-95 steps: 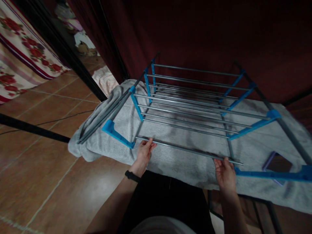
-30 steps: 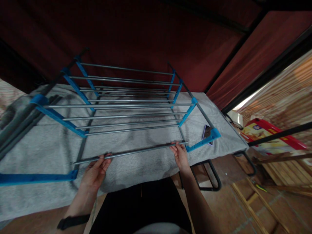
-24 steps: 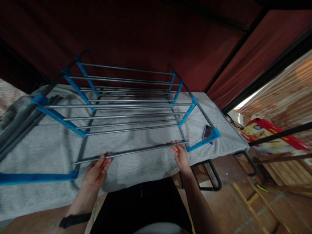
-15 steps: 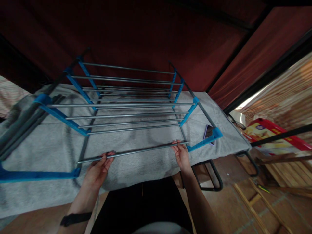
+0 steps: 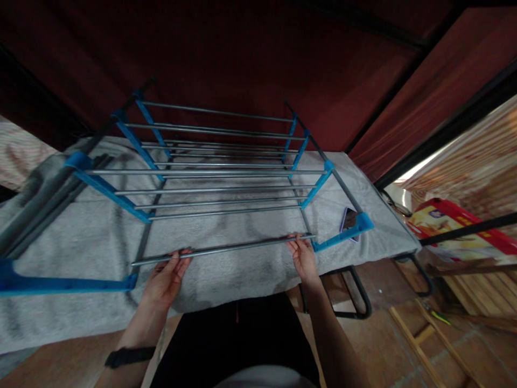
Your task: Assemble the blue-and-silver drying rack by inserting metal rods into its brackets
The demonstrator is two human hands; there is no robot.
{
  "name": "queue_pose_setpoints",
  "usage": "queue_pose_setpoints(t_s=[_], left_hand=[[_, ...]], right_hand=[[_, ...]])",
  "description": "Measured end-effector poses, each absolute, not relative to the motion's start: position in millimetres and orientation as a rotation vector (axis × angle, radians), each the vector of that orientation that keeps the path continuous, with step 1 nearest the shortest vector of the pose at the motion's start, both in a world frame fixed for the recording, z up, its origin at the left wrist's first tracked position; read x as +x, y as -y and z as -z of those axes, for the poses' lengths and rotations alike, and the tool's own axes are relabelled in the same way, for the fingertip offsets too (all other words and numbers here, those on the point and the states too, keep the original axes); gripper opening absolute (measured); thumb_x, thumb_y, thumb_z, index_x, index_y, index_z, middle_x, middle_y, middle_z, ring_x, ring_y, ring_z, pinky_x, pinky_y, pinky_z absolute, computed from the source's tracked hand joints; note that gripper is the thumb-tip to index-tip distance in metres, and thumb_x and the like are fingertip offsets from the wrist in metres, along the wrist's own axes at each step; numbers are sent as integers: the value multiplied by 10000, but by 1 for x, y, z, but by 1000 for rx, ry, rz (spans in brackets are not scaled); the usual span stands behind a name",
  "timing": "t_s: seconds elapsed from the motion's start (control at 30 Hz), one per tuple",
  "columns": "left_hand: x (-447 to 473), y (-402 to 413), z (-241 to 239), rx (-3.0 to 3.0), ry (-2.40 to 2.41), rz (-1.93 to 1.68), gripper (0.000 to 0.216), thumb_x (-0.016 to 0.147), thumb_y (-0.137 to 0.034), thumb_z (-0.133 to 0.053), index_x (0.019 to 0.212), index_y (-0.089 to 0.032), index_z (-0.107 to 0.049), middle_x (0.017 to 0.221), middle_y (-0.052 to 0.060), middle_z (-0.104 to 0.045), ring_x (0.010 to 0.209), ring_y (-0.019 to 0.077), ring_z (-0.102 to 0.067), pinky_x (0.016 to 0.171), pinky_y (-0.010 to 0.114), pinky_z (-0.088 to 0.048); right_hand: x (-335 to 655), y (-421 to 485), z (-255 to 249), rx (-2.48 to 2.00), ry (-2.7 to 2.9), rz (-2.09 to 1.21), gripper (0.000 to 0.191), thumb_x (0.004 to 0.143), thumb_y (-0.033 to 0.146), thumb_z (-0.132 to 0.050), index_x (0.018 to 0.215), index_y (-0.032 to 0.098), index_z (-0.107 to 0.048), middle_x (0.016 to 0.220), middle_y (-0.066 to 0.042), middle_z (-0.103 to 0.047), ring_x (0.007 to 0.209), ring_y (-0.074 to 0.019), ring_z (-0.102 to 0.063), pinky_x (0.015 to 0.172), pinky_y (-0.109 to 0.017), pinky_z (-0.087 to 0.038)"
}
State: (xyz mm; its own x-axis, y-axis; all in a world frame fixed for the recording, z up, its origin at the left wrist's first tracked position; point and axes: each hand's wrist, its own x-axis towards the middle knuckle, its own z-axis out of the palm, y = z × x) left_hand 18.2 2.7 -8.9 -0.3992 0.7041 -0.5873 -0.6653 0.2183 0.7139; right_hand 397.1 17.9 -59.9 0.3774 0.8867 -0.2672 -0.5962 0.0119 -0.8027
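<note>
A loose grey metal rod (image 5: 238, 247) is held level near the front of a part-built rack (image 5: 226, 173) of grey tubes and blue plastic brackets. My left hand (image 5: 166, 280) grips the rod toward its left end, and my right hand (image 5: 302, 254) pinches it near the right end. The left tip lies close to the front left blue bracket (image 5: 72, 284). Beside the right tip is the front right blue bracket (image 5: 343, 235); whether they touch I cannot tell. Several crossbars sit between the brackets behind.
The rack lies on a grey fleece blanket (image 5: 258, 285). A phone (image 5: 348, 221) rests by the right bracket. Several grey tubes (image 5: 48, 207) lie at the left. A dark red curtain (image 5: 226, 54) hangs behind. On the right are a red and yellow package (image 5: 452, 226) and a wooden frame (image 5: 424, 334).
The view has shifted slightly, so everything appears a little further right. Both hands keep their hold on the rod, which stays in nearly the same place against the rack.
</note>
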Motion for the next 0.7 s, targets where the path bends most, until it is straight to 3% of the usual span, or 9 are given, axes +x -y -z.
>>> queue_pose_setpoints(t_s=[0.37, 0.7], left_hand=[[19, -6, 13, -23, -1373, -1498, 198, 863, 32, -631, 748, -124, -670, 701, 8, -734, 624, 100, -719, 706, 213, -642], [17, -5, 14, -20, -1350, -1483, 240, 846, 34, -629, 728, -167, -685, 764, 20, -750, 780, 153, -762, 816, 284, -652]], right_hand=[[397, -18, 62, -1028, 343, -1156, 174, 793, 289, -769, 751, 283, -600, 823, 26, -736, 851, -192, -719, 875, -387, -618], [398, -17, 63, -1019, 388, -1180, 113, 799, 286, -747, 832, 288, -639, 915, 7, -740, 962, -199, -712, 904, -393, -602]])
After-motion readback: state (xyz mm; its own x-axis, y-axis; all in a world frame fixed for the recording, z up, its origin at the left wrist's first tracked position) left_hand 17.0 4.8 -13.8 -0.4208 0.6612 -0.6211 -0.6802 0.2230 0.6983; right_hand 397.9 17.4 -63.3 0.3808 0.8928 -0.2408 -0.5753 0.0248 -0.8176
